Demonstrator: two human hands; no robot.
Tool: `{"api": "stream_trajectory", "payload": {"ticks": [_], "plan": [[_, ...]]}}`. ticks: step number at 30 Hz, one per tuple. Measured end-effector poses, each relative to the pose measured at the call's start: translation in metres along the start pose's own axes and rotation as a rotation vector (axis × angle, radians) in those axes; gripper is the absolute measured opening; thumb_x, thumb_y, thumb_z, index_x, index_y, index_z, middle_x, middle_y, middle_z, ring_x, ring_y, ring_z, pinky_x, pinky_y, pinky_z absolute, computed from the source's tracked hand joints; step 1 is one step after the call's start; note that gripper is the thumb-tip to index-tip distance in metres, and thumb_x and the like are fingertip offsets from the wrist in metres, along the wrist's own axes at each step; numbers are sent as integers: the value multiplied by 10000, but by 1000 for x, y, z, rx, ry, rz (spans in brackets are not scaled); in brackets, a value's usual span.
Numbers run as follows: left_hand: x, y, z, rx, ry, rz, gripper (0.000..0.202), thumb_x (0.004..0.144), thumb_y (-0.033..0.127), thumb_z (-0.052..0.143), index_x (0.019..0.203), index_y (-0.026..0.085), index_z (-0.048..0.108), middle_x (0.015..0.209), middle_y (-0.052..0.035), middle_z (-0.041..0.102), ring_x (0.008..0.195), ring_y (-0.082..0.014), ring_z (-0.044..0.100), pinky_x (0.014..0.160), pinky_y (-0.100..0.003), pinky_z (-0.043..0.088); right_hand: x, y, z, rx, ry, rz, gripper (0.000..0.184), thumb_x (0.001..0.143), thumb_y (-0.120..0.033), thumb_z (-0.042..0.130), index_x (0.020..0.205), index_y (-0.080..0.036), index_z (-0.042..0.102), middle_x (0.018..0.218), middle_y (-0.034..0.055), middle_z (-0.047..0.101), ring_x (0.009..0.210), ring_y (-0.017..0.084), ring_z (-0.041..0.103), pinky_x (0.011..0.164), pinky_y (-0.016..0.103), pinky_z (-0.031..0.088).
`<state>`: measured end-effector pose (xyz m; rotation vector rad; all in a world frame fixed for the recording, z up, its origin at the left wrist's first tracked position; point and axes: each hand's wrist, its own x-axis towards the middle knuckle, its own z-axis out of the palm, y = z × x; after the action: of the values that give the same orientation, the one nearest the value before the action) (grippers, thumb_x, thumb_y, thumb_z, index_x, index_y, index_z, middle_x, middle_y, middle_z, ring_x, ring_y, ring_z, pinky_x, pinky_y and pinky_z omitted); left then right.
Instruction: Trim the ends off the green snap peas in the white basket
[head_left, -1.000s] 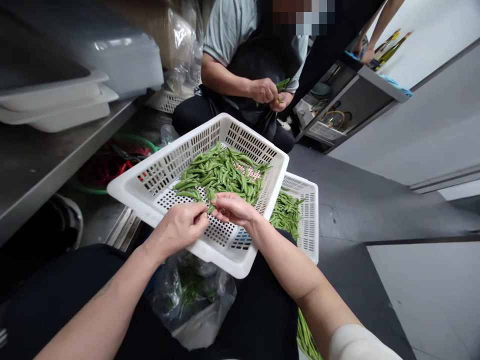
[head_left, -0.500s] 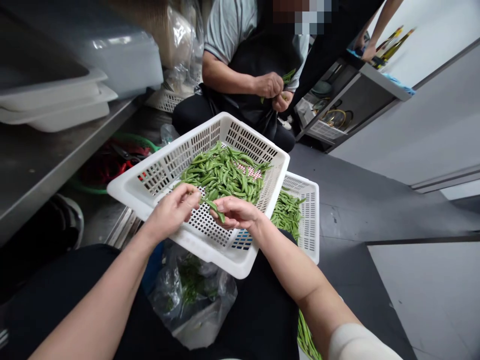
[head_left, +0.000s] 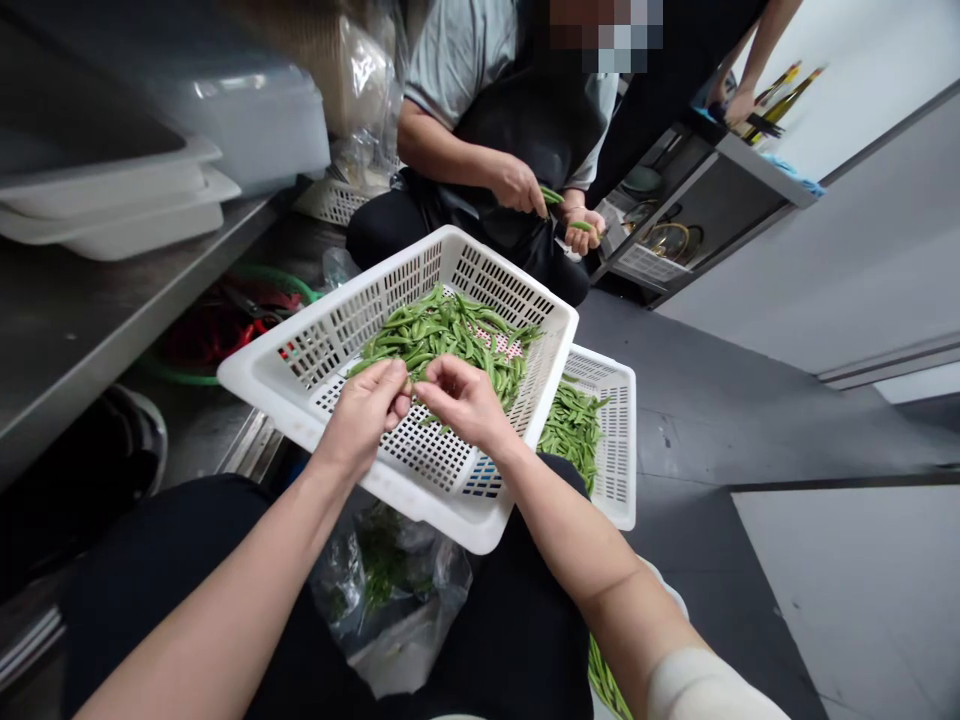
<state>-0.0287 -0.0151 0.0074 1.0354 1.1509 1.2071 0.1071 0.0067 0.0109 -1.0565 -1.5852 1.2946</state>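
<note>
My left hand (head_left: 370, 405) is closed in a pinch over the near side of a white slotted basket (head_left: 281, 400). Facing it, my right hand (head_left: 466, 402) is also pinched, its thumb and forefinger almost meeting the left fingertips. A small greenish bit shows between the two hands, too small to name. Just beyond them a heap of green pea pods (head_left: 431, 335) lies on the basket floor. Bits of green show below my right hand; whether it holds them or they lie in the basket I cannot tell.
A second white basket (head_left: 619, 430) of pods stands at the right. Between my knees is a clear plastic bag (head_left: 405, 630) with green scraps. Opposite, a co-worker's hands (head_left: 517, 185) handle pods. A metal shelf (head_left: 150, 290) with white tubs (head_left: 142, 220) runs along the left.
The pod that lay across my right fingers is no longer plainly visible there. My right hand has turned and risen slightly, its fingers now pinched toward my left. The co-worker's hands have moved apart.
</note>
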Motion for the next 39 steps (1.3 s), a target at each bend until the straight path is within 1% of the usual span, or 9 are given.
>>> {"api": "stream_trajectory", "payload": {"ticks": [4,6,13,17,20,25,28,34,39], "plan": [[3,3,2,-300,61,-115,271,831,256,501,577,169,469,433,57,421,332,-30,286,337,-138,188,17,4,-18,240,356,42,274,777,-422,576,723,-200,425,611,-45,511,498,70,461,490,205,426],[4,8,-2,-390,78,-118,262,814,222,513,563,165,466,453,47,459,350,-32,343,339,-124,228,27,7,-33,222,365,121,189,820,-358,498,752,-199,420,654,-26,548,533,81,506,537,225,466],[5,12,-14,-491,60,-245,63,698,125,550,642,149,533,606,3,607,497,-60,524,403,-115,353,30,40,-10,-1173,-559,230,79,733,-159,586,802,-148,624,841,100,685,852,221,642,766,328,484],[4,8,-20,-401,31,-287,145,595,83,572,727,143,572,611,10,602,514,-63,521,443,-125,373,34,55,2,-1293,-605,245,35,728,-117,591,730,-135,621,870,130,687,886,250,642,750,337,477],[4,5,-25,-246,11,-234,89,606,167,544,687,149,575,552,27,534,448,-64,434,388,-150,284,41,50,-10,-1068,-482,270,106,777,-260,605,758,-165,562,756,35,645,713,152,604,596,237,447],[-1,-1,-25,438,-87,67,160,665,308,534,583,177,577,558,21,539,553,-115,470,518,-216,353,36,29,-27,58,-197,512,333,741,-361,661,671,-184,388,508,-78,442,386,29,311,350,144,196],[-7,-5,-18,688,-190,209,196,715,309,482,615,185,597,608,17,599,600,-129,516,598,-239,369,25,21,-22,408,-128,556,376,639,-309,748,673,-171,400,554,-71,498,387,4,331,329,115,163],[-9,-11,-8,814,-173,374,214,750,253,428,569,189,524,508,34,477,495,-108,438,529,-240,315,15,23,-7,599,-54,626,408,555,-254,804,660,-156,422,508,-91,464,383,-1,388,312,95,177],[-9,-12,-8,828,-178,478,226,721,204,406,501,196,457,490,21,457,505,-119,420,536,-256,311,10,22,-5,474,-90,500,451,555,-340,817,658,-170,412,432,-114,423,351,10,365,309,105,217]]}}
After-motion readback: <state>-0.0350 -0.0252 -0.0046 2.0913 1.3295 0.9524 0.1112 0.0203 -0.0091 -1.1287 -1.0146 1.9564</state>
